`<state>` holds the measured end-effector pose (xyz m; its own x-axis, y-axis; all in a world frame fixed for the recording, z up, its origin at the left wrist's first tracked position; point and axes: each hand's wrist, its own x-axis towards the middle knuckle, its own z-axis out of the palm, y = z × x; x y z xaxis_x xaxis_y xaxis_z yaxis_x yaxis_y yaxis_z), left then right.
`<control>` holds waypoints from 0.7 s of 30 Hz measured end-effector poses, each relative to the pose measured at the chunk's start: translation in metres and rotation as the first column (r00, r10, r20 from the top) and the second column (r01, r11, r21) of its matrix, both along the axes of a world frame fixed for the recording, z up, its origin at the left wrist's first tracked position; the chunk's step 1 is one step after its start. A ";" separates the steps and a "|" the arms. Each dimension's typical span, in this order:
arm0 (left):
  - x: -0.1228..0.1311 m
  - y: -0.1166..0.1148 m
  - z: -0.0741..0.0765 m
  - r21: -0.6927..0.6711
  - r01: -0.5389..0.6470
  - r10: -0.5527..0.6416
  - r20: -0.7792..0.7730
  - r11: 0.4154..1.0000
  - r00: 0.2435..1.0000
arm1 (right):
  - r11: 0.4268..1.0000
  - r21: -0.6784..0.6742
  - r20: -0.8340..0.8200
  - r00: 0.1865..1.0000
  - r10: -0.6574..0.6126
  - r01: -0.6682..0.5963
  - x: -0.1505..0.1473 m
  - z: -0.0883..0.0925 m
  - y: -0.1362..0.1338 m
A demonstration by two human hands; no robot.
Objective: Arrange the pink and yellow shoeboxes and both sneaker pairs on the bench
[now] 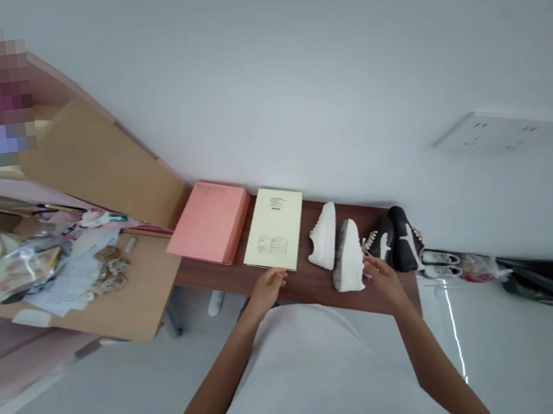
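A pale yellow box [274,231] with printed labels lies on a dark wooden bench [302,291]. My left hand [268,290] has its fingers and thumb together at the box's near edge. To the right stands a pair of white sneakers, one farther back [324,238] and one nearer [347,259]. My right hand [383,278] is beside the nearer sneaker, fingers partly spread and fingertips close to its side; whether they touch is unclear. Just behind that hand are black sneakers [404,238] with light laces. A pink box [210,222] lies left of the yellow one.
On the left, a desk [137,304] carries papers, a plastic bag and a crumpled brown item. A brown board [100,168] leans above it. Right of the bench are more shoes [441,264] and a dark bag [547,278] on the floor. A wall socket plate [499,131] protrudes behind.
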<state>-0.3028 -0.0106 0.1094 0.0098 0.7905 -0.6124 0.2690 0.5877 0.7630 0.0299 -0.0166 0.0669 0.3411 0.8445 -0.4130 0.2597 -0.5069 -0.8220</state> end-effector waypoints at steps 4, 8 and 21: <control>-0.053 0.016 0.009 0.114 0.177 -0.172 -0.049 0.978 0.984 | 0.988 0.023 -0.133 0.978 0.157 -0.156 -0.110 0.031 0.029; -0.117 0.035 0.009 0.210 0.209 -0.192 -0.096 0.955 0.977 | 0.945 0.036 -0.251 0.912 0.325 -0.326 -0.230 0.046 0.044; -0.329 0.120 -0.029 0.275 0.055 0.058 -0.387 0.960 0.920 | 0.966 -0.124 -0.206 0.959 0.197 -0.225 -0.402 0.027 0.089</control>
